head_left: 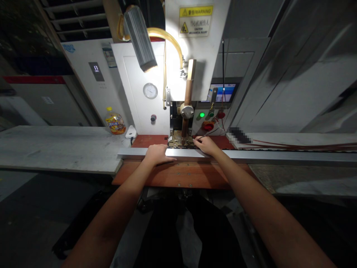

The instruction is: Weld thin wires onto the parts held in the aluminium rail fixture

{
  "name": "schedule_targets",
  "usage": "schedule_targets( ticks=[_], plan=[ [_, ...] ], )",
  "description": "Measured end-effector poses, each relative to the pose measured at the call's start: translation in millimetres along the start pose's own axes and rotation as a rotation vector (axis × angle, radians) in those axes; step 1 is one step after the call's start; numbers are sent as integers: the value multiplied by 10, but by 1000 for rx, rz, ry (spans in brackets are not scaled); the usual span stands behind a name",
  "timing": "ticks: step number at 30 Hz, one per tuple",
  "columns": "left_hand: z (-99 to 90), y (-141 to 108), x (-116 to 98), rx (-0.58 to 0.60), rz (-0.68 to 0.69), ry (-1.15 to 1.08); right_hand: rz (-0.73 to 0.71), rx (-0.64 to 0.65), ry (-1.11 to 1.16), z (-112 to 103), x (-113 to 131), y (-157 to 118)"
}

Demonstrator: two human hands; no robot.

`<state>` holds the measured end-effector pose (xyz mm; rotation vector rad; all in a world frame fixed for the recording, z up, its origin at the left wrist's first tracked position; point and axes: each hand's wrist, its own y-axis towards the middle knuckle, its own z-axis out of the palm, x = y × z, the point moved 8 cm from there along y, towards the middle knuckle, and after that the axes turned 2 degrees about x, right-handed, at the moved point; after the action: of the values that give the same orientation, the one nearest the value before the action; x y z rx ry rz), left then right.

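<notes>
Steadying the silver rail (185, 153), seemingly, the left hand (158, 153) clasps it, fingers partly open around it; the right hand (205, 144) bunches its fingers near the copper rod (188, 91), hold unclear.

Yellow-capped bottle (116, 123) beside a white device (131, 131)

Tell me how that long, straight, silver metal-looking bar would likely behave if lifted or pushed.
The long, straight, silver metal-looking bar is probably stiff, as it shows no obvious bend along its visible length. Being so long, it may swing awkwardly if lifted at one end. Its flat front face suggests it would slide rather than roll.
</notes>
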<state>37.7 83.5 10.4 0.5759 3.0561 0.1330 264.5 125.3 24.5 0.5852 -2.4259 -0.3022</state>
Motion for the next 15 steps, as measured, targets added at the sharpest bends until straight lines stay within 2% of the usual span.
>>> schedule_targets(
  ticks=[5, 15],
  plan=[
    [-3, -5, -2, -4, -3, 7, 4, 53, -4, 40, 5, 3],
    [-26, -16, -13, -9, -6, 9, -13, 80, -27, 74, 1, -14]
  ],
)
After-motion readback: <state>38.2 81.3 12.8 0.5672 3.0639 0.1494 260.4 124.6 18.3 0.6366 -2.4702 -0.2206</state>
